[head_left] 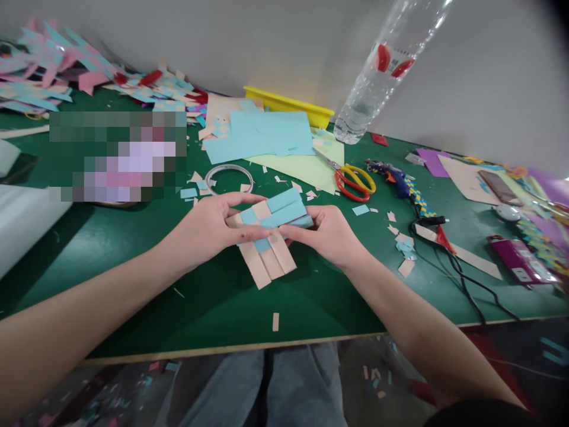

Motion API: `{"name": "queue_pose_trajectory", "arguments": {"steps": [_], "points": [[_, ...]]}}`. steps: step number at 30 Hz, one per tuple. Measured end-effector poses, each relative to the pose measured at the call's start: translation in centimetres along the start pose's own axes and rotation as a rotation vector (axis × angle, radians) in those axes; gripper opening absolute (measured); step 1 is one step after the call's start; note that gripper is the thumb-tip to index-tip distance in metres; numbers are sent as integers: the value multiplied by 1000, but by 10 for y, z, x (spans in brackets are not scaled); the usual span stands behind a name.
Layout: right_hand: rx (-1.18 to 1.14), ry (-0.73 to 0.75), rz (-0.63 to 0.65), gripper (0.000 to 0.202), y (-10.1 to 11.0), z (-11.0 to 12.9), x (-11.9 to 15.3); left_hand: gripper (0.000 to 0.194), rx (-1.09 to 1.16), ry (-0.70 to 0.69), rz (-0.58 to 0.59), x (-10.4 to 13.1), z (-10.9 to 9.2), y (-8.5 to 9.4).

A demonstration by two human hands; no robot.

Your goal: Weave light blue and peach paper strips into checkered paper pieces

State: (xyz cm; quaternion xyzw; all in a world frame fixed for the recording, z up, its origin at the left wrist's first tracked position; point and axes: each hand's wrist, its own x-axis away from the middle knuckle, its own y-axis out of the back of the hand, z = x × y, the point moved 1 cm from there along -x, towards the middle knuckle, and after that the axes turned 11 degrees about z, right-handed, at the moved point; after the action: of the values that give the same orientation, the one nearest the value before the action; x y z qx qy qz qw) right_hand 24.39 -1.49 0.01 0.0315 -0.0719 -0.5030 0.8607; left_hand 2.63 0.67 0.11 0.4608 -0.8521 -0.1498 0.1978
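Between my hands is a piece of woven paper strips, light blue and peach, held above the green table. Peach strip ends hang toward me and blue ones point up to the right. My left hand pinches its left side, thumb on top and fingers behind. On the right edge, my right hand grips it with the thumb across the front; its other fingers are partly hidden behind the paper. A roll of clear tape lies just beyond my left hand. Scissors with red and yellow handles rest beyond my right hand.
Blue paper sheets lie at the back beside a yellow tray. A plastic bottle stands near the wall. Heaps of paper strips fill the back left. Black cables and a purple box lie at right.
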Motion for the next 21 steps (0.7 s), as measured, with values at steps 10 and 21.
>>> {"name": "queue_pose_trajectory", "arguments": {"steps": [10,21], "points": [[-101,-55,65,41,2,4,1,54,24,13,9,0,-4,0],[-132,-66,83,43,5,9,1,52,-114,8,30,1,-3,2]]}}
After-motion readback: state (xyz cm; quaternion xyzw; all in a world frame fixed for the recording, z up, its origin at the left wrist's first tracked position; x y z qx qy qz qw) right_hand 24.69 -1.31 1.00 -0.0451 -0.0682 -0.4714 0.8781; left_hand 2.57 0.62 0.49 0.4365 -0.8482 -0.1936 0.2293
